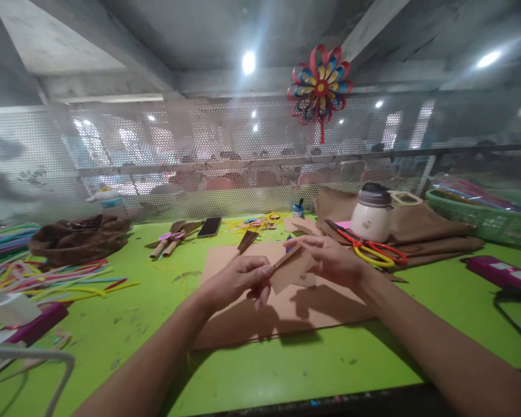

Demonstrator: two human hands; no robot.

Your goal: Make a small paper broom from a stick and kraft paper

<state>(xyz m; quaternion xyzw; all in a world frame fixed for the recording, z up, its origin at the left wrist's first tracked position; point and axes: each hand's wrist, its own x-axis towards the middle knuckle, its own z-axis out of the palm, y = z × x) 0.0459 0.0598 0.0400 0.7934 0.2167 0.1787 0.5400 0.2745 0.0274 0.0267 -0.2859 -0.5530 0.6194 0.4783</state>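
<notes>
Over a sheet of brown cardboard on the green table, both hands meet at a small piece of brown paper. My left hand is closed, pinching the paper's left edge between thumb and finger. My right hand holds the upper right part of the same piece, its fingers bent along the top. A dark brown fringed piece sticks up just behind my left hand. Something small and blue shows by my right fingertips, too small to make out.
Two fringed brown pieces and a phone lie behind at left. Right of the cardboard are red and yellow scissors and a white jar. Colored strips, a brown cloth bundle and a green basket flank the sides.
</notes>
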